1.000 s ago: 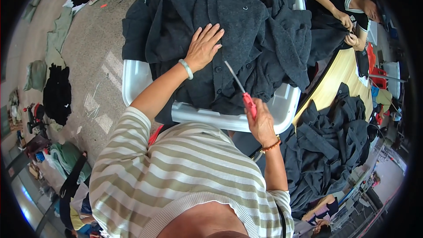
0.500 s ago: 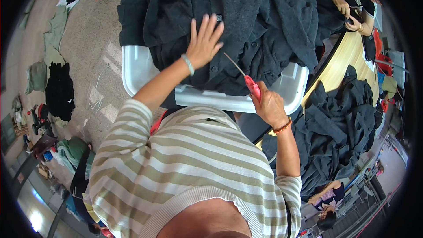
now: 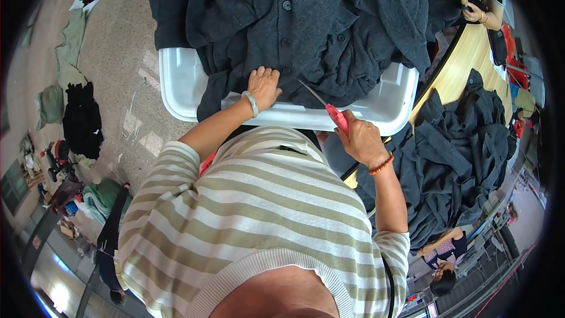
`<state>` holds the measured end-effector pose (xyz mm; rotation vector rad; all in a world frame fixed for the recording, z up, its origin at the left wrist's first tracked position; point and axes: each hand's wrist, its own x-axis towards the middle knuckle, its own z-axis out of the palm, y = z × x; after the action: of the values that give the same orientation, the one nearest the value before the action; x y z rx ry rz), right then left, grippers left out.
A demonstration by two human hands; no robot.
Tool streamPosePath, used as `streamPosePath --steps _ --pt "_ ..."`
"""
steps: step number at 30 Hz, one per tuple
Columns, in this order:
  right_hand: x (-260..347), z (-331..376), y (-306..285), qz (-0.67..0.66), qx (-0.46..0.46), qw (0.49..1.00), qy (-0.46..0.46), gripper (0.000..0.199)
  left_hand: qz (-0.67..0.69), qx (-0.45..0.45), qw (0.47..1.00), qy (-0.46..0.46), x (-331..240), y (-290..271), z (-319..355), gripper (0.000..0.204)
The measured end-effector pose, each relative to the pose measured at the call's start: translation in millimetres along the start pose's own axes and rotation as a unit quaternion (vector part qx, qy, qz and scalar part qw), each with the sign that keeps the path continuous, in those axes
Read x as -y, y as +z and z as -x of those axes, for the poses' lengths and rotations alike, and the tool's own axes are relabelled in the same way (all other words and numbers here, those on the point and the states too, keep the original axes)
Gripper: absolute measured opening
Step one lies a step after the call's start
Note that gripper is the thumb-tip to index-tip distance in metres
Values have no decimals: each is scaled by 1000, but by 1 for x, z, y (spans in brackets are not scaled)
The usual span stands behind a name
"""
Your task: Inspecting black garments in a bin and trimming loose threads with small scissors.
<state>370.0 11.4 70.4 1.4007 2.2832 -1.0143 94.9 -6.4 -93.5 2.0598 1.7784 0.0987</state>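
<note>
A dark grey buttoned cardigan (image 3: pixel 312 23) lies in a heap of like knitwear in a white plastic tub (image 3: pixel 271 116). My left hand (image 3: pixel 263 86), with a pale bangle at the wrist, has its fingers curled on the cardigan's near edge beside the button band, just inside the tub's near rim. To the right, my right hand (image 3: pixel 363 141) is closed round the handle of a red-handled tool (image 3: pixel 337 119) with a long thin metal blade. The blade points up and left, its tip by the cloth near the lowest button. Whether it has one blade or two I cannot tell.
More dark garments (image 3: pixel 453 159) are piled on a wooden table (image 3: pixel 471 59) at the right. A co-worker's hands (image 3: pixel 465 3) handle dark cloth at the upper right. Another person (image 3: pixel 444 259) is at the lower right. Clothes (image 3: pixel 81 121) lie along the floor at left.
My left hand has come down from lying flat and spread on the cardigan to its near edge, fingers now curled. The cardigan shows smoother. My right hand holds the tool much as before.
</note>
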Motion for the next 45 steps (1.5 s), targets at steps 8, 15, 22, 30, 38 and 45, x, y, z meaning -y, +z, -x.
streamPosePath --steps 8,15,22,30,38,45 --pt "6 13 4 -27 -9 999 -33 35 647 2 738 -189 23 -34 -15 30" --pt "20 11 -12 -32 -8 997 -67 33 866 99 437 -223 18 -45 -24 31" --pt "8 12 -15 -59 -4 997 -46 30 787 232 539 -189 -4 -53 8 32" --pt "-30 11 -15 -194 -123 973 38 22 444 -187 864 -149 75 -129 -39 68" --pt "-30 -2 -18 -184 -186 965 31 25 78 -274 928 -239 -15 -185 -267 114" --pt "-55 -4 -21 -195 -302 924 125 18 151 -198 964 -97 86 -219 -302 45"
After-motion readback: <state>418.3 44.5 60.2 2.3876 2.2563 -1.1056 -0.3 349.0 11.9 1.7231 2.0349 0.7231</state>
